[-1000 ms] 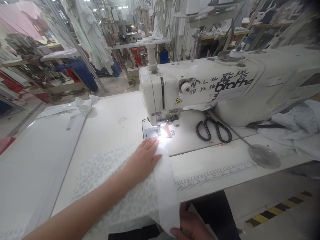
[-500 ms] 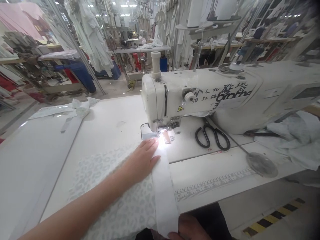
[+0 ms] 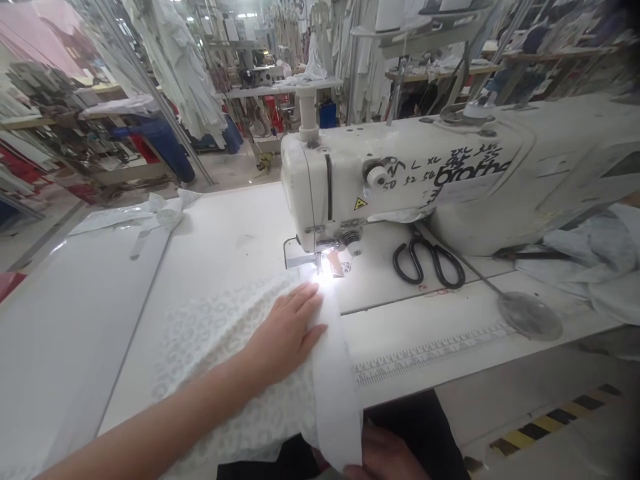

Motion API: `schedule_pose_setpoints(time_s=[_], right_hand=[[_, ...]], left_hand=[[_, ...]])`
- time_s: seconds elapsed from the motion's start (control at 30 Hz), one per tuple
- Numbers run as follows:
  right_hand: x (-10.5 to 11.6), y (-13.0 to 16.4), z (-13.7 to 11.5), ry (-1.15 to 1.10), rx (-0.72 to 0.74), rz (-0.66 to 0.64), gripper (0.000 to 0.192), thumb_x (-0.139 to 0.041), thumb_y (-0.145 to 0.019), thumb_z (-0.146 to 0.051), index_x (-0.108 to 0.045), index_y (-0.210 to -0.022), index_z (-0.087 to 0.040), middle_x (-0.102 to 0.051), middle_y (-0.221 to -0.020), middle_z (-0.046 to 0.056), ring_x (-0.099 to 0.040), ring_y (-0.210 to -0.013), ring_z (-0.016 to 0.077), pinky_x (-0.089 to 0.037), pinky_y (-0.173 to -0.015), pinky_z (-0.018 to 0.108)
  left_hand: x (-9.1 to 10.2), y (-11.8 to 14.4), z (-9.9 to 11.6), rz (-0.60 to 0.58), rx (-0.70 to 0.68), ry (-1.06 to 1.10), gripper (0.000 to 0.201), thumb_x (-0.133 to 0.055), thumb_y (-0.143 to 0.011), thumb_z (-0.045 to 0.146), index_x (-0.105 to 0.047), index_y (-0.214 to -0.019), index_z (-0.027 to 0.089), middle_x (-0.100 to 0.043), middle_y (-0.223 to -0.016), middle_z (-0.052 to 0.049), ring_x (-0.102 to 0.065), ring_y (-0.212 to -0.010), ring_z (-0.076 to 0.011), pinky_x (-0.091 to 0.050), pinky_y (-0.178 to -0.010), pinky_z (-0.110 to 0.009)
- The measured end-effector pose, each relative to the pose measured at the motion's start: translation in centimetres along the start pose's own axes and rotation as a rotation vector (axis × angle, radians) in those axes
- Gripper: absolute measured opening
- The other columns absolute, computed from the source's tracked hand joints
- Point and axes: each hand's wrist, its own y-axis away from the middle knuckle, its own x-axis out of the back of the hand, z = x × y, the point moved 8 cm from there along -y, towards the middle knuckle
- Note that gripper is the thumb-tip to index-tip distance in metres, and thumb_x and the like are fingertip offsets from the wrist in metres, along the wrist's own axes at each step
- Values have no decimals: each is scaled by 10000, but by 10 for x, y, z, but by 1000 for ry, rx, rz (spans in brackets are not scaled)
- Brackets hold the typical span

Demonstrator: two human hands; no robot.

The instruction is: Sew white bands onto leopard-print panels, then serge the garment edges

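My left hand (image 3: 287,327) lies with fingers stretched out on a pale leopard-print fabric (image 3: 240,413), its fingertips and thumb on the edge of a white strip (image 3: 336,393). The strip runs along the fabric's right side up to the lit needle area of a white sewing machine (image 3: 345,173). Just in front of the presser foot (image 3: 319,263) are my left fingertips; glare hides the stitching point. At the bottom, my right hand (image 3: 383,453) pinches the strip's near end at its right corner; part of this hand is out of frame.
Black-handled scissors (image 3: 430,263) lie under the machine arm, beside a round metal plate on a rod (image 3: 530,315). A measuring scale (image 3: 435,353) runs along the table's front edge. Crumpled fabric (image 3: 590,260) sits at right; fabric pieces (image 3: 165,213) lie at far left.
My left hand sits slightly farther back from the presser foot, and more of the strip shows ahead of its fingertips. A ridge has risen in the printed fabric. The view has shifted slightly.
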Motion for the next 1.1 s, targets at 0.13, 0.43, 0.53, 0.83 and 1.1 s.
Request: schedule_pose_setpoints(time_s=[0.13,0.43,0.53,0.83,1.1], right_hand=[[10,-6,-9,-85,-10,62,315,-405,-898,-338,-667,-866,-165,-623,-814,89,-578,-740,181,-472,-672,257],[14,8,-5,-223,-50,289,246,-470,-879,-315,-642,-778,-171,-569,-709,42,-542,-697,159,-455,-671,272],[18,17,-2,-254,-99,356,212,-496,-863,-291,-622,-752,-161,-575,-717,38,-536,-681,146,-451,-658,268],[26,28,-11,-244,-96,429,178,-517,-840,-224,-556,-677,-163,-553,-695,17,-531,-652,124,-433,-599,245],[29,27,-25,-162,-36,448,238,-506,-835,-211,-470,-602,-174,-501,-627,-5,-484,-586,105,-398,-537,222]], left_hand=[[6,-19,-17,33,-14,-22,408,-363,-896,331,-389,-1273,179,-364,-1389,-93,-280,-1301,-227,-289,-1053,-451],[25,-4,-42,41,161,-99,541,-362,-875,438,-318,-1338,161,-297,-1429,-97,-215,-1334,-246,-249,-1074,-444],[30,50,-65,63,387,-142,560,-337,-872,474,-351,-1329,152,-298,-1427,-108,-211,-1335,-263,-246,-1075,-443],[39,88,-124,45,578,-265,535,-218,-909,466,-286,-1362,189,-269,-1450,-54,-190,-1343,-234,-223,-1068,-462],[43,75,-126,40,519,-299,531,-223,-913,448,-302,-1350,156,-278,-1444,-67,-193,-1340,-226,-215,-1073,-434]])
